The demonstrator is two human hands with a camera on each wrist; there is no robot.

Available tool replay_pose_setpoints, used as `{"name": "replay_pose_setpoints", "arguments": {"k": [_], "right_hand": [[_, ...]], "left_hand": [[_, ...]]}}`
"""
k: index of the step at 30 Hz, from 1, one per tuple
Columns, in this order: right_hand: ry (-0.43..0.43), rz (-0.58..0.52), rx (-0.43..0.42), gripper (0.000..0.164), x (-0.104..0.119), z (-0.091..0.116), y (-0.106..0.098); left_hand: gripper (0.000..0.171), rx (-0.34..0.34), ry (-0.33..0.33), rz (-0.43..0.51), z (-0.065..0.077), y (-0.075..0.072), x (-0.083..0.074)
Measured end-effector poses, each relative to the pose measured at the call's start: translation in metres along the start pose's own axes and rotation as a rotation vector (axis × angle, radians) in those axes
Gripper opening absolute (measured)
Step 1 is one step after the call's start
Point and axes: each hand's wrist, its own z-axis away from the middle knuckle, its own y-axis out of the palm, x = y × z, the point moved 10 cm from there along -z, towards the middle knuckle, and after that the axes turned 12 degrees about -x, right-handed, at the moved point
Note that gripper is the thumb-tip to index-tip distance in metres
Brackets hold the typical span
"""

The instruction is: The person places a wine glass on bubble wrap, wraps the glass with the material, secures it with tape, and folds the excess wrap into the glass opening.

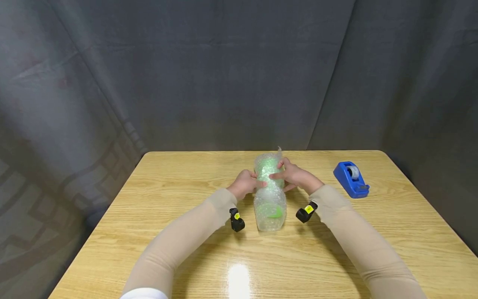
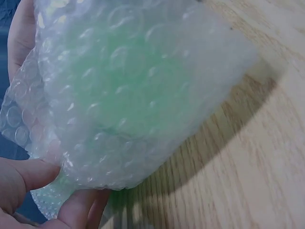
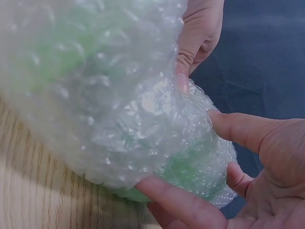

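A green object wrapped in clear bubble wrap (image 1: 270, 203) lies on the table, lengthwise to me; the wrap blurs what it is. In the head view my left hand (image 1: 244, 184) grips its left side, thumb over the top. My right hand (image 1: 295, 175) holds the far right part, thumb and fingers spread around the wrap. The left wrist view shows the bundle's near end (image 2: 128, 86) close up, with left fingers (image 2: 78, 210) curled at the wrap. From the right wrist, the right thumb (image 3: 245, 129) presses the bubble wrap while fingers reach beneath.
A blue tape dispenser (image 1: 351, 179) with a roll of clear tape stands on the right of the wooden table (image 1: 179, 174). Grey curtains (image 1: 224, 83) hang behind and at both sides. A small tip of wrap sticks up at the bundle's far end.
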Motion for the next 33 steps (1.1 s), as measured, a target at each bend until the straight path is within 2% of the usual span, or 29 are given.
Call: {"name": "replay_pose_setpoints", "arguments": {"k": [3,9,15,24,30,33], "right_hand": [[-0.005,0.005,0.000,0.043,0.000,0.000,0.001],[-0.006,0.009,-0.002,0.042,0.000,0.000,0.000],[-0.009,-0.009,0.010,0.041,0.000,0.002,0.000],[-0.011,-0.041,0.037,0.041,-0.002,0.003,0.001],[-0.007,-0.056,0.039,0.042,-0.002,0.002,0.002],[-0.010,-0.059,0.046,0.043,-0.001,0.003,0.002]], "left_hand": [[0.023,0.029,-0.010,-0.009,0.001,0.001,0.000],[0.031,0.039,-0.060,-0.024,0.003,-0.002,0.001],[0.039,0.041,-0.078,0.015,0.006,-0.002,0.004],[0.039,0.082,-0.105,0.011,0.008,0.001,0.009],[0.023,0.105,-0.110,-0.004,0.008,0.002,0.010],[0.022,0.109,-0.110,-0.007,0.009,0.001,0.008]]}}
